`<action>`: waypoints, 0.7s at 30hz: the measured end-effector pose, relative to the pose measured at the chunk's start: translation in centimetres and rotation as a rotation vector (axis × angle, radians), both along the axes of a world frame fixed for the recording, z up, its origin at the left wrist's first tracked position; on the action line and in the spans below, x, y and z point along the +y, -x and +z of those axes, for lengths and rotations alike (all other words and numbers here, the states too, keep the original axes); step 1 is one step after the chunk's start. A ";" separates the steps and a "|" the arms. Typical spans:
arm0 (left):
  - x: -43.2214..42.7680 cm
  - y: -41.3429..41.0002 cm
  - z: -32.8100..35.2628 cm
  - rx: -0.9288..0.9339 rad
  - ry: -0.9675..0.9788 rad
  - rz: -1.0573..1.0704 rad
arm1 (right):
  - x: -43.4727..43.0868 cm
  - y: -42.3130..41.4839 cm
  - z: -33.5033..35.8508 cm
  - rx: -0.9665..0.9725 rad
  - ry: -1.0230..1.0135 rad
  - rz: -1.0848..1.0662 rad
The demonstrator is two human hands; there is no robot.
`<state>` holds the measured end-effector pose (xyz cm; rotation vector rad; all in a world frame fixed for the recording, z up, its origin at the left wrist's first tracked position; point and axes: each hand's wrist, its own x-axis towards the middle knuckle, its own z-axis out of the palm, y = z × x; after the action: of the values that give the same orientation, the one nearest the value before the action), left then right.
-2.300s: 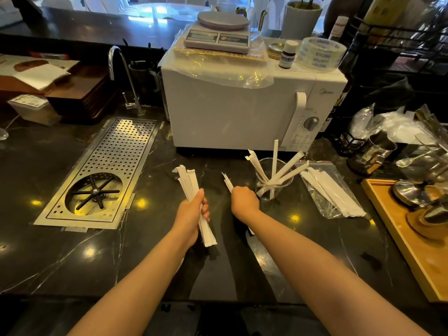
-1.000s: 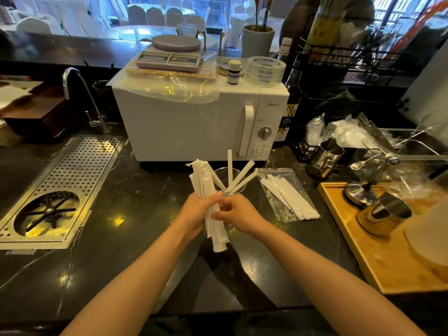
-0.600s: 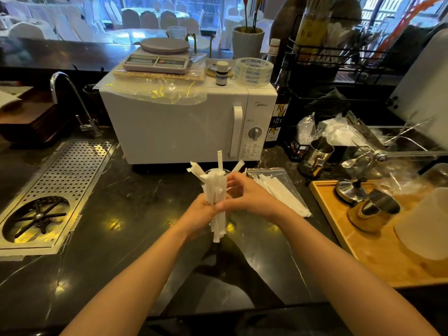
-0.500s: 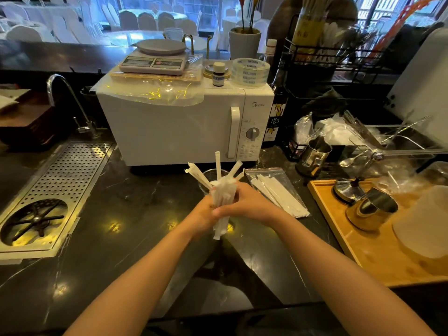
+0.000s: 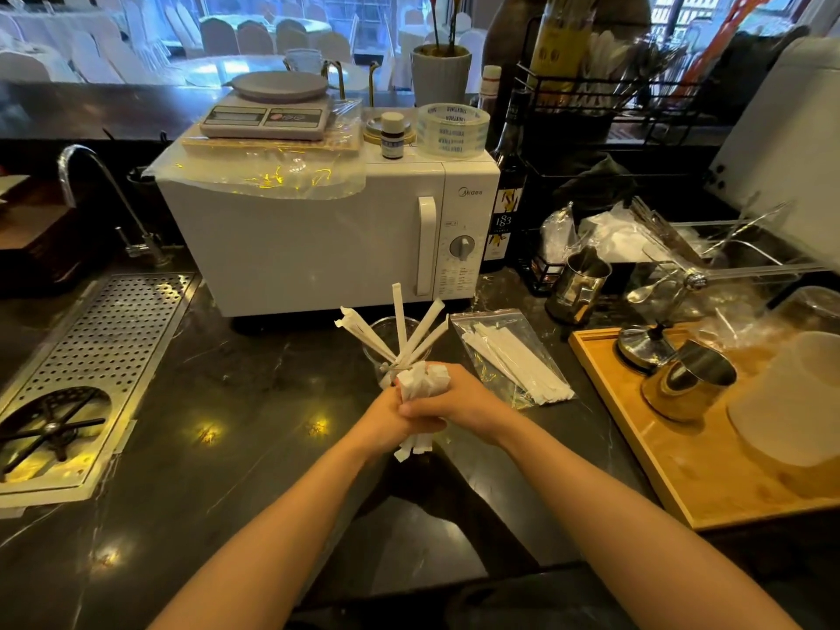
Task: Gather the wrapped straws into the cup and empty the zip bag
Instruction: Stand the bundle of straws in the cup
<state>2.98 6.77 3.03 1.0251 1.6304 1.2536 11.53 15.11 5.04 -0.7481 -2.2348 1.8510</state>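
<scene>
Wide dark marble surface fills the shot, and the view has swung since a couple of seconds ago: the white microwave now sits dead centre at the back, where earlier it stood further right. The perforated steel drain tray has slid out to the left edge. On the right, the wooden tray with its metal jugs shows far more of itself than before.

Now the action. Both forearms reach in and meet in the middle. The left hand and right hand are clamped together around one bundle of wrapped straws, fingers closed tight on it, paper tops bunched above the knuckles and the ends poking out below. That is the big change: a couple of seconds back the hands were apart, the left with a fanned sheaf, the right with only a few. A second ago they came together, and the bundle has since been squeezed compact and brought upright.

The bundle sits just in front of the clear cup, which carries a handful of straws splayed out of its mouth, same as before. Just right of the cup, the zip bag lies flat on the surface, more wrapped straws inside it, untouched throughout.
</scene>
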 end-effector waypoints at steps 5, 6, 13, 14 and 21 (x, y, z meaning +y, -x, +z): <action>-0.2 0.5 -0.5 -0.024 0.055 -0.015 | -0.3 0.4 -1.1 -0.028 0.036 -0.008; -0.1 0.5 -0.5 -0.029 0.056 -0.011 | -0.4 0.5 -1.2 -0.030 0.034 -0.010; 0.2 1.3 -0.7 0.003 0.052 -0.028 | 0.0 1.0 -1.6 -0.044 0.027 -0.045; 0.1 1.5 -0.9 0.001 0.057 -0.033 | 0.0 0.9 -1.6 -0.046 0.022 -0.045; -0.2 3.3 -0.8 0.091 0.084 -0.073 | 0.0 1.0 -1.7 -0.040 0.029 0.000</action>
<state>-0.37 6.53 2.19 1.0928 1.6846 1.0960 10.53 15.14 3.30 -0.7972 -2.2363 1.8882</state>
